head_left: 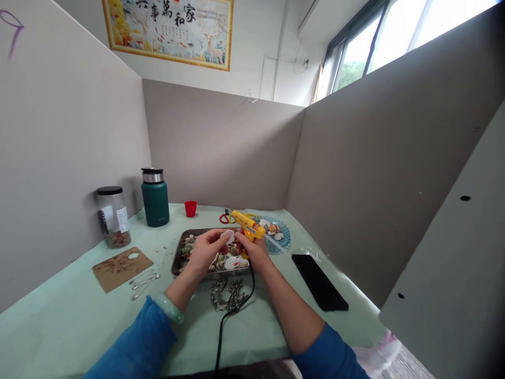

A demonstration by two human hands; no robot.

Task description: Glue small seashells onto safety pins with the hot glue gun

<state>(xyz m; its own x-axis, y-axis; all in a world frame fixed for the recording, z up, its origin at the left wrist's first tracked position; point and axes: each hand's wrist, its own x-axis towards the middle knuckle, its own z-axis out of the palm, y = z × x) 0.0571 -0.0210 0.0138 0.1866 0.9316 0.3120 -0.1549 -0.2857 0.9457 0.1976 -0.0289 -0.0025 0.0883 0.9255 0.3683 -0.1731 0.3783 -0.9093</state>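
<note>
- Left hand: thumb and fingers pinching pale round piece, piece at fingertips, above metal tray of shells.
- Right hand: fingers curled round yellow glue gun; thumb at piece's right edge, can't tell if touching.
- Tray on green surface, metal bits just in front, black cord alongside.

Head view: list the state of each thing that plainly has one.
Jar: lidded, partly filled
Bottle: upright, lidded
Red cup: upright
Phone: flat, dark
Tray: holding shells
Plate: loaded
Glue gun: in right hand
White piece: in left hand
</note>
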